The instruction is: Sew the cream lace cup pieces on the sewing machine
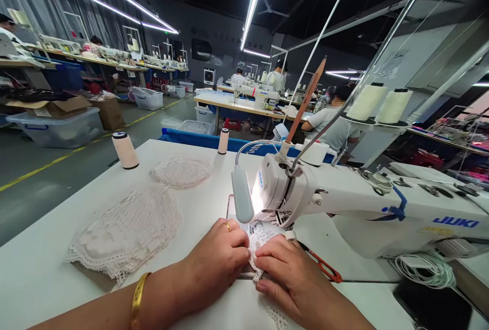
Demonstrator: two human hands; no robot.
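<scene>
A piece of white lace (261,237) lies under the lit needle area of a white sewing machine (344,200). On its left edge, the curled fingers of my left hand (217,253) are closed, pinching the lace. My right hand (290,274) holds the same piece from the right, with its fingers bent over it and the thumb below. A scalloped strip of the lace hangs out beneath my right hand toward me. The needle tip is hidden by the lamp (242,195) and the machine head.
Left on the table sit a large lace pile (130,228) and a smaller one (181,171). Two thread cones (125,150) stand near the far edge. Red-handled thread snips (324,265) lie right of my hand, near a coiled cable (424,270) and dark phone-like slab (431,302). Co-workers sit beyond.
</scene>
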